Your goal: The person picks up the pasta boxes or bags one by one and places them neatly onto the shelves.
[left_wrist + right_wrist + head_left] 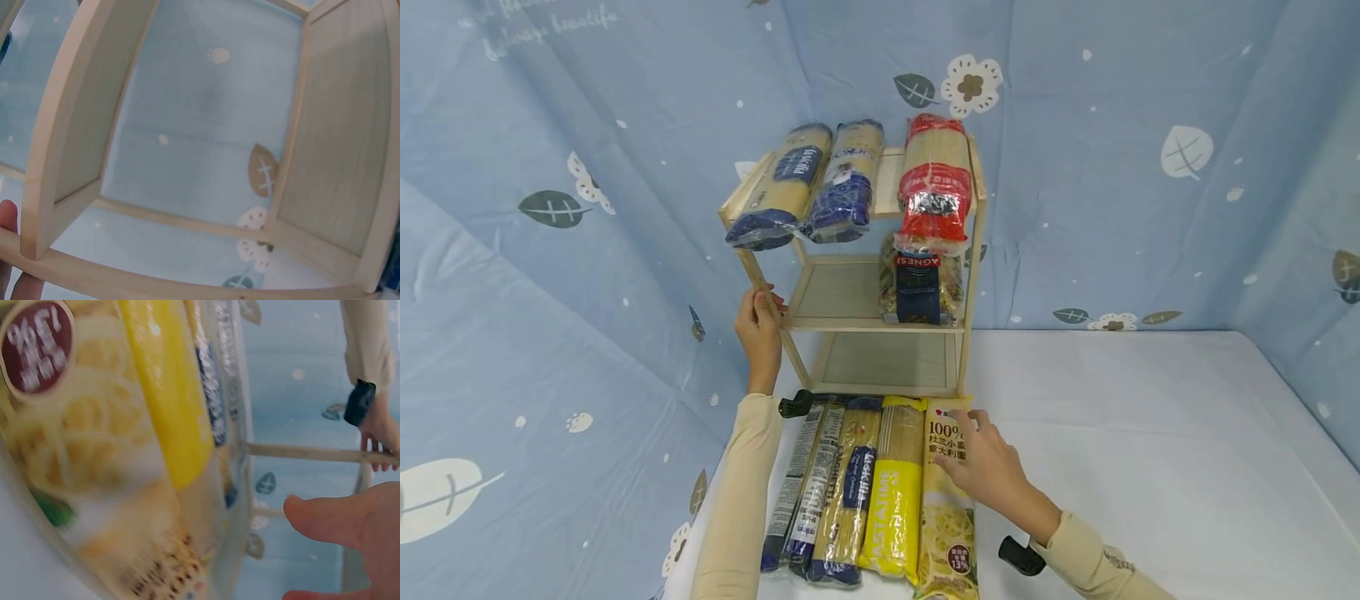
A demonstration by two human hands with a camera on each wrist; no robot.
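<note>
My left hand (760, 337) grips the left post of a wooden shelf rack (872, 326), at middle-shelf height; its fingertips show at the left edge of the left wrist view. Over the upper end of a beige pasta packet (947, 517) is my right hand (988, 467), holding nothing. In the right wrist view its thumb (328, 519) stands apart from the packet. Left of that packet lie a yellow pasta packet (892, 508), a clear spaghetti packet with a blue label (846, 508) and darker-printed packets (808, 492), side by side.
On the rack's top lie two blue-ended spaghetti packets (793, 179) (847, 179) and a red one (935, 183). A dark-labelled pasta bag (919, 287) sits on the middle shelf's right side. Blue patterned cloth (1112, 167) hangs behind; white cloth (1120, 417) covers the table.
</note>
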